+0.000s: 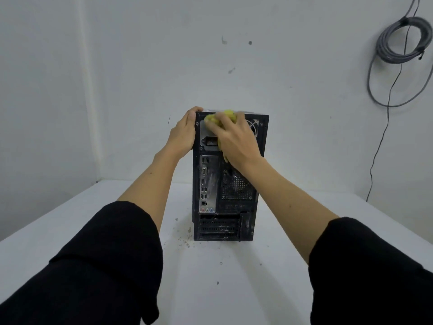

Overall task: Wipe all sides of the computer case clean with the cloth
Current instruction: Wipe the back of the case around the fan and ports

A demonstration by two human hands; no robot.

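Note:
A black computer case [212,184] stands upright on the white table [234,277], its dusty rear panel with ports and vents facing me. My left hand [184,132] grips the case's upper left edge, fingers curled over the top corner. My right hand [234,139] presses a bunched yellow cloth [228,114] against the upper part of the rear panel, over the power supply area. Most of the cloth is hidden under that hand; bits show above the fingers and below the palm.
Dirt specks [185,242] lie on the table by the case's lower left corner. White walls close off the back and left. A coiled grey cable [403,41] hangs on the wall at the upper right, with a strand running down to the table's right edge.

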